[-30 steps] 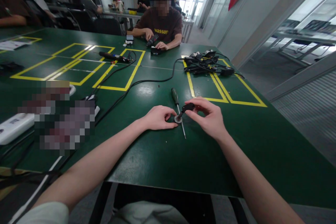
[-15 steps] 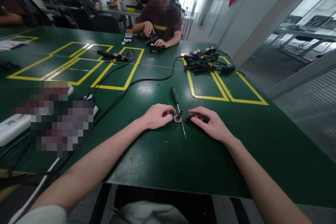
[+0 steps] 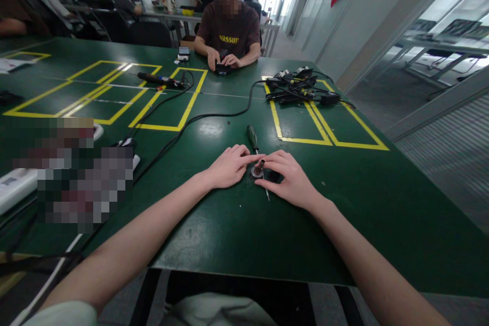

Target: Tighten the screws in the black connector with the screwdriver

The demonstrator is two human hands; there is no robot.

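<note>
A small metal part with a round base and a short upright shaft point(image 3: 257, 170) stands on the table between my hands. My right hand point(image 3: 292, 178) curves around it, thumb at the near side of the base and fingertips by the shaft. My left hand point(image 3: 228, 167) rests to its left, index finger stretched towards the shaft top and the right fingertips, holding nothing. Behind the part lies a screwdriver with a dark green handle point(image 3: 252, 136), its thin blade passing beside the base. A small black piece point(image 3: 274, 177) is partly hidden beneath my right hand.
Tangled black cables point(image 3: 301, 86) lie at the back right. One black cable point(image 3: 214, 116) runs across the table to the left, near a white power strip point(image 3: 19, 191). A black-handled tool point(image 3: 153, 79) lies farther back. Opposite sits another person point(image 3: 229, 35), handling a dark device.
My right hand has moved left from the black piece to the metal part. My left index finger has stretched out towards it. The person opposite has brought both hands together on the device.
</note>
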